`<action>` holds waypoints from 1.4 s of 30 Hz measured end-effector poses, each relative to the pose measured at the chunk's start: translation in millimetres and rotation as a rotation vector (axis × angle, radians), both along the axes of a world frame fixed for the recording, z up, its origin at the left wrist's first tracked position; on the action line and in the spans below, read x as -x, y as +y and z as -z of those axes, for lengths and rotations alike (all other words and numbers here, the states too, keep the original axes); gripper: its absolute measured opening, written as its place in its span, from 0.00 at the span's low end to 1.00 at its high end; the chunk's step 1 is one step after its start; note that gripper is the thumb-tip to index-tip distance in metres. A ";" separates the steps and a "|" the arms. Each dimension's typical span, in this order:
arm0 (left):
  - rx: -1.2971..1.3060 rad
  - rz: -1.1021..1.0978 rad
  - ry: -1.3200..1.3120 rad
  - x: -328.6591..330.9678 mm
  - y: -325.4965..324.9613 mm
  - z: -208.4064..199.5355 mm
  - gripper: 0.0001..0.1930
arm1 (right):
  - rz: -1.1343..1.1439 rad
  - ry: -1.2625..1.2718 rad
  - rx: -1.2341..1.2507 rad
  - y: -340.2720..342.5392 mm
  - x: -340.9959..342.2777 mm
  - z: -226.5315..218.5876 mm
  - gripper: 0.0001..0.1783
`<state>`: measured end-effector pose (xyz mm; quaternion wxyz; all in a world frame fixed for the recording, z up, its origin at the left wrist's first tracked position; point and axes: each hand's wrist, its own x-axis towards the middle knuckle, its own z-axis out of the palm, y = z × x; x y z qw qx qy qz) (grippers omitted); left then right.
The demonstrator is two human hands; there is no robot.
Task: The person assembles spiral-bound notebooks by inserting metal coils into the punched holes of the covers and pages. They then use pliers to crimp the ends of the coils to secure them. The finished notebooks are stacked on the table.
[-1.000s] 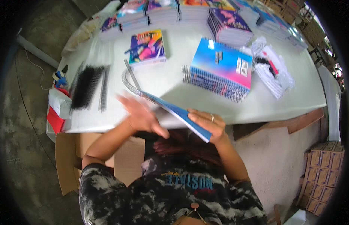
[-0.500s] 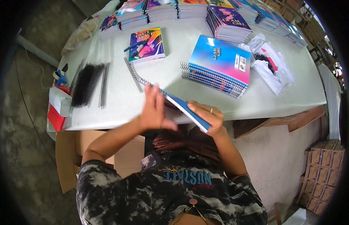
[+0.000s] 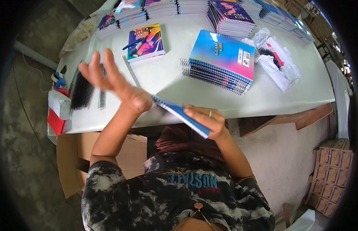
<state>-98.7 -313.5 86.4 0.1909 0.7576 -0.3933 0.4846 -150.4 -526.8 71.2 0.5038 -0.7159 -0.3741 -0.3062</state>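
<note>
My right hand (image 3: 209,120) grips a thin notebook (image 3: 182,115) with a blue cover, tilted edge-up over the table's near edge. The notebook's far end runs behind my left wrist, so its spine is partly hidden. To the left, my left hand (image 3: 115,85) is raised with its fingers spread and holds nothing. A single dark spiral binding coil (image 3: 131,72) lies just beyond it on the table. Several more black coils (image 3: 83,94) lie in a bunch beneath its fingers, partly covered by them.
A stack of blue-pink spiral notebooks (image 3: 221,54) stands right of centre, beside crumpled white wrapping (image 3: 279,67). A thick colourful notebook block (image 3: 146,44) carries a blue pen. More notebook stacks (image 3: 231,19) line the far edge. An open cardboard box (image 3: 69,165) sits below the table.
My left hand has come away from the notebook, moving left and upward with its fingers spreading. My right hand keeps its hold on the notebook.
</note>
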 end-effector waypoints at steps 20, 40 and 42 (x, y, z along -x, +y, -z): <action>0.002 -0.120 0.162 1.4 -20.9 -1.7 0.63 | 0.058 -0.028 0.008 10.5 0.8 -1.9 0.17; -0.191 -0.005 0.359 12.6 -11.1 -66.5 0.14 | -0.214 0.590 -0.268 30.8 1.4 -6.7 0.17; -0.115 0.067 0.352 5.1 -13.8 -65.8 0.14 | -0.289 0.658 -0.281 30.3 -0.2 -2.8 0.17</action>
